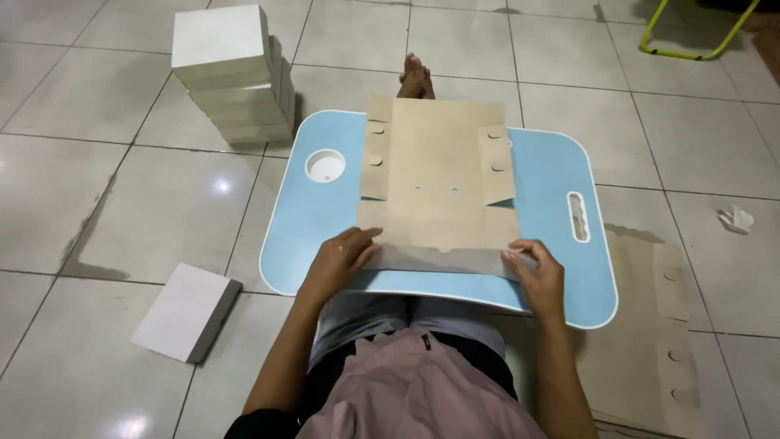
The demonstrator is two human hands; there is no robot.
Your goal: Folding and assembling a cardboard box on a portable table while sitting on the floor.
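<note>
I had the flat cardboard sheet [439,175] lying across the middle of the blue tabletop [313,219], its folded flap along the near edge. My left hand [337,262] pressed that flap near the left corner, fingers flat and released; my right hand [538,272] pinched its right end. A stack of white boxes [231,77] stood on the floor beyond the far left corner.

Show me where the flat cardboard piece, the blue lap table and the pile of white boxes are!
flat cardboard piece [439,175], head view, middle of its brown panel
blue lap table [313,215], head view, bare left side
pile of white boxes [223,45], head view, top box's lid
</note>
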